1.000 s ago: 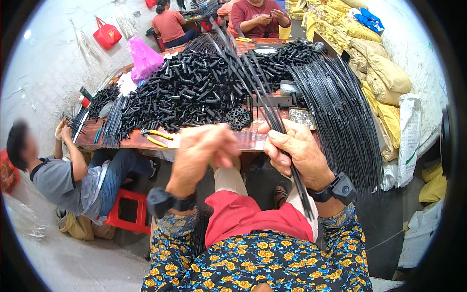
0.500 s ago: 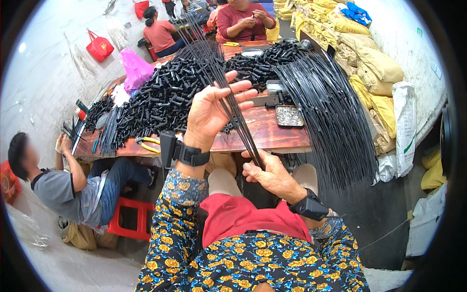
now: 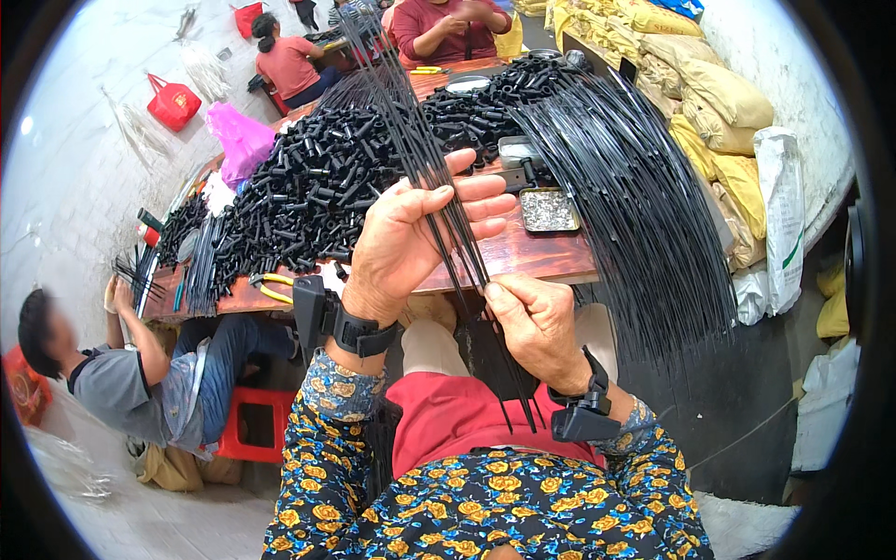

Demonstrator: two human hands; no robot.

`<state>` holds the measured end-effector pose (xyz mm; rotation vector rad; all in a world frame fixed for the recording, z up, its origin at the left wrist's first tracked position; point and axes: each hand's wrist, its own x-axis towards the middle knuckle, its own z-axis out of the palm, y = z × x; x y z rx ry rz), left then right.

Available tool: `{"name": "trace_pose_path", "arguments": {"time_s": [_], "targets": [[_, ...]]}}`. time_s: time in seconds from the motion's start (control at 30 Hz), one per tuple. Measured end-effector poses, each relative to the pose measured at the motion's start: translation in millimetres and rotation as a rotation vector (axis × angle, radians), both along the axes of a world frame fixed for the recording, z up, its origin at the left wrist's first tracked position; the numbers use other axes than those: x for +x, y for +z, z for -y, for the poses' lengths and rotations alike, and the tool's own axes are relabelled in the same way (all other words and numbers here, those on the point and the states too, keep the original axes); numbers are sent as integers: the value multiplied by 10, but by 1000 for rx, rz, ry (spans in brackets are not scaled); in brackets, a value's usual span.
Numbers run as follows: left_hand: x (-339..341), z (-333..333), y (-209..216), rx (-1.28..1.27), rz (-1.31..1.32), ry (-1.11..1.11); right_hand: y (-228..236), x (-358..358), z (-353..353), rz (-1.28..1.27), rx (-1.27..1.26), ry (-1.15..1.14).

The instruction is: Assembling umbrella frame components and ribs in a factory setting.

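Observation:
A slanting bundle of thin black rods (image 3: 411, 131) runs from above the table down toward my lap. My left hand (image 3: 397, 243) is palm up beneath it, thumb laid over the rods and the other fingers stretched out. Lower on the bundle, my right hand (image 3: 541, 327) pinches some rods between thumb and forefinger. The lower ends of a few rods hang over the red cloth (image 3: 448, 415) on my lap. Beyond my hands, a large heap of short black tubular pieces (image 3: 308, 187) covers much of the wooden table (image 3: 551, 257).
Many long black rods (image 3: 635, 205) overhang the table's right edge. A tray of small silvery pieces (image 3: 549, 211) lies beside them; yellow-handled pliers (image 3: 273, 286) lie left. A co-worker (image 3: 121, 364) sits at left, another person (image 3: 448, 33) across. Sacks (image 3: 714, 121) line the right wall.
The rods have slid down toward my lap, so their lower ends now stick out below my right hand. My right hand has turned and pinches them slightly higher up.

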<state>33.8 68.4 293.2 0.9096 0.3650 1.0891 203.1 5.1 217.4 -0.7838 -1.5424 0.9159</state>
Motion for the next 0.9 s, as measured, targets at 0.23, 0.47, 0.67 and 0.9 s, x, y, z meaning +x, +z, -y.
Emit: {"name": "trace_pose_path", "arguments": {"time_s": [0.23, 0.47, 0.67, 0.9], "targets": [[156, -13, 15, -26, -29, -13, 39, 31, -49, -193, -177, 28], [208, -43, 2, -39, -42, -22, -6, 74, -26, -38, 18, -173], [234, -79, -29, -45, -44, -44, 54, 118, -29, 61, 153, -313], [233, -102, -38, -49, -57, -68, 170, 120, -38, -15, -31, -198]]}}
